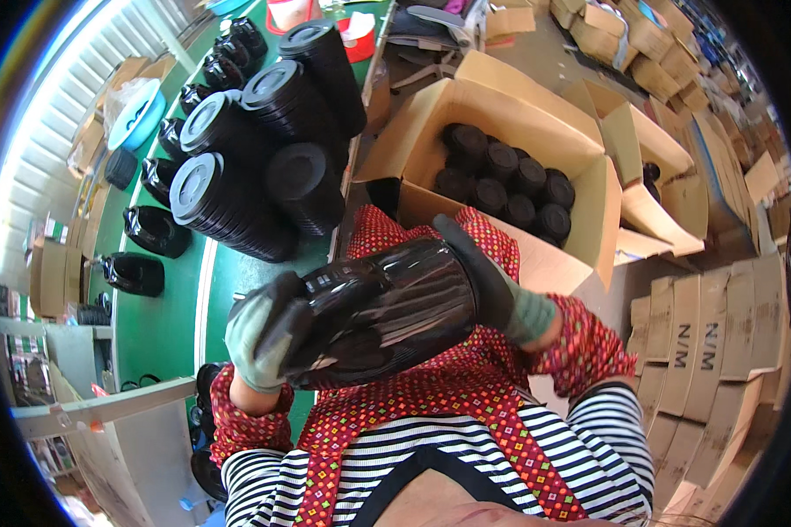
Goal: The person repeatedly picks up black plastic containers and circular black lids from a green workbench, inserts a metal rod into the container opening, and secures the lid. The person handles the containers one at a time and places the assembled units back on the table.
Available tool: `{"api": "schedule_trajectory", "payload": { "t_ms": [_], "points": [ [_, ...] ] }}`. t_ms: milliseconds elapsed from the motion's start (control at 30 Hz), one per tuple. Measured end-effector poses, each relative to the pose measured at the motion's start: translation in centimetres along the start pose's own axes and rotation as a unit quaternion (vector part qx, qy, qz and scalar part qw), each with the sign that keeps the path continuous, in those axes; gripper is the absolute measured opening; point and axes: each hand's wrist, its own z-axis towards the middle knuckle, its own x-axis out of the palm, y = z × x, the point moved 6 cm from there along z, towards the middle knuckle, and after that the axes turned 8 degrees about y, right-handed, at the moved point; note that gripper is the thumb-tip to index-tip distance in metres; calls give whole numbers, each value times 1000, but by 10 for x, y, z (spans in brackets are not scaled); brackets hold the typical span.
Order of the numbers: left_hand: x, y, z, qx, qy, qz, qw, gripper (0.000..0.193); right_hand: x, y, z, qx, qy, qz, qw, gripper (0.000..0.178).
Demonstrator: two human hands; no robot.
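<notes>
Both gloved hands are closed on one glossy black housing (pixel 387 307), held tilted in front of the body. The left hand (pixel 268 338) wraps its left end; the right hand (pixel 492 285) clasps the rounded right end, palm against it. Small pale marks show on the housing beside the left fingers; whether they are writing or reflections I cannot tell. Just below the grip are a red patterned apron (pixel 422 404) and a black-and-white striped shirt (pixel 378 457).

Beyond the left hand, tall stacks of black discs (pixel 303 189) stand on the green table (pixel 163 325). Left of these runs a row of glossy black pieces (pixel 154 230); nothing legible shows on either. Beyond the right hand, an open carton (pixel 422 114) holds round black parts (pixel 505 180), with another open carton (pixel 655 149) to its right.

Well right of the grip, stacked cartons (pixel 703 334) carry large dark printed letters. Farthest ahead, on the right, more cardboard boxes (pixel 624 39) are piled, their print too small to read.
</notes>
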Motion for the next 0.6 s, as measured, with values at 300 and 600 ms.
{"api": "schedule_trajectory", "payload": {
  "t_ms": [300,600],
  "points": [
    [100,35,-50,-393,-129,-640,648,79,75,34,-51,-449,55,-523,722,69],
    [90,32,-14,-339,-54,-715,609,65,37,40,-44,-413,24,-483,772,93]
  ]
}}
